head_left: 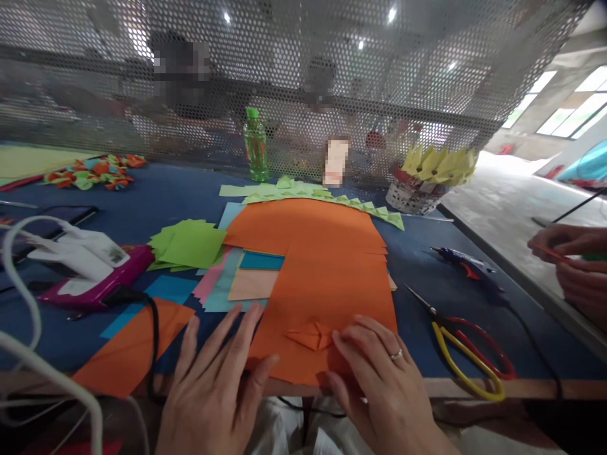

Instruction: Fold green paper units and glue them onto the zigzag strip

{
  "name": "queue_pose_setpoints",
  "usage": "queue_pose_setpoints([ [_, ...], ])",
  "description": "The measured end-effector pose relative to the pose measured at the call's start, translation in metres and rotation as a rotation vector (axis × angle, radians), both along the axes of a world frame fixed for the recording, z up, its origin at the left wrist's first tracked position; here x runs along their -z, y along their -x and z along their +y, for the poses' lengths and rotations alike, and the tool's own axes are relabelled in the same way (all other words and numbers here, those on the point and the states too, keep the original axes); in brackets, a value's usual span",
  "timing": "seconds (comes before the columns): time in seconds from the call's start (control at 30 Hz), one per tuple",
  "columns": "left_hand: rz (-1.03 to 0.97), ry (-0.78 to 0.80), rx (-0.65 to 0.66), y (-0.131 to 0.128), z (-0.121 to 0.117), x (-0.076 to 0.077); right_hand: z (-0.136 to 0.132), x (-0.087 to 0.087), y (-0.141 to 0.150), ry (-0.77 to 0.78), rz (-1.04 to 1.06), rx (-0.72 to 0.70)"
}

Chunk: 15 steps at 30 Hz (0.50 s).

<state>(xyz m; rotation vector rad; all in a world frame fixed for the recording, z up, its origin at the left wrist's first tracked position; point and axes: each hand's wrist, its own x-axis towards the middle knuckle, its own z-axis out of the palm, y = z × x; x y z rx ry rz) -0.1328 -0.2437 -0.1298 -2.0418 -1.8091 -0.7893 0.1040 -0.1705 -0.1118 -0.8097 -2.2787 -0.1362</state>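
A small folded orange paper piece, pointed at its left end, lies on large orange paper sheets at the table's front edge. My right hand, with a ring on one finger, has its fingers bent together at the piece's right end, which they partly hide. Spread out flat, my left hand rests to the left, its thumb over the near edge of the orange sheets. Farther left lies an orange paper strip on a blue one.
Scissors and a glue gun lie right. A magenta power strip with white chargers sits left, near green paper squares. Behind stand a green bottle and a cup-like container. Another person's hands show far right.
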Motion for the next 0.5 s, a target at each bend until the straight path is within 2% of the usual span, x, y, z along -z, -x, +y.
queue_pose_setpoints([
  [0.2, -0.002, 0.044, 0.244, -0.01, 0.014, -0.009, -0.005, 0.002, 0.0, -0.017, 0.026, -0.029],
  [0.5, -0.083, 0.105, 0.343, -0.018, 0.014, -0.024, -0.014, 0.003, -0.001, 0.077, 0.088, -0.067],
])
